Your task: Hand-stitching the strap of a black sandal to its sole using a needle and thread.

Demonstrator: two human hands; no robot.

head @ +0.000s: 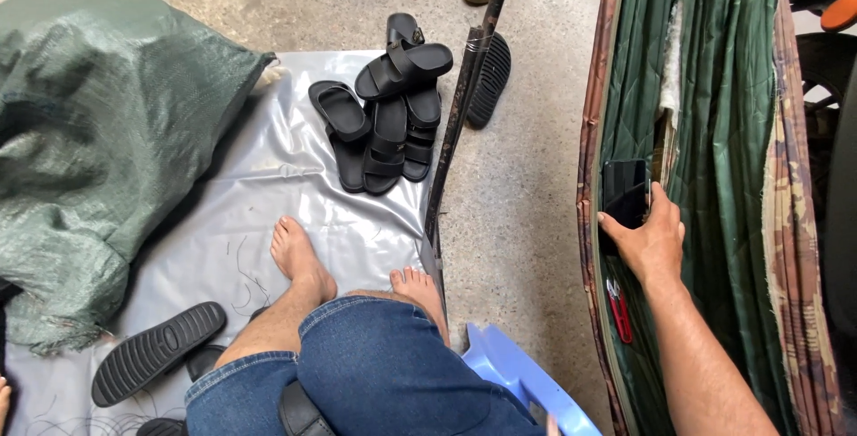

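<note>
My right hand (pixel 650 238) reaches out to the right and grips a black phone (pixel 624 191) with a dark screen, held against the green quilted fabric of a hammock (pixel 723 132). Small red-handled snips (pixel 618 309) lie in the hammock just below my wrist. My left hand is barely in view: only a sliver of skin shows at the bottom left edge (pixel 4 400), too little to tell its state. My bare feet (pixel 299 257) rest on a grey plastic sheet (pixel 268 177), knees in blue denim shorts.
A pile of black sandals (pixel 388 106) lies at the sheet's far end. A big green woven sack (pixel 98 132) fills the left. One black sandal lies sole-up (pixel 159 351) near my left leg. A dark pole (pixel 460 106) slants across. A blue plastic stool (pixel 522 378) sits under me.
</note>
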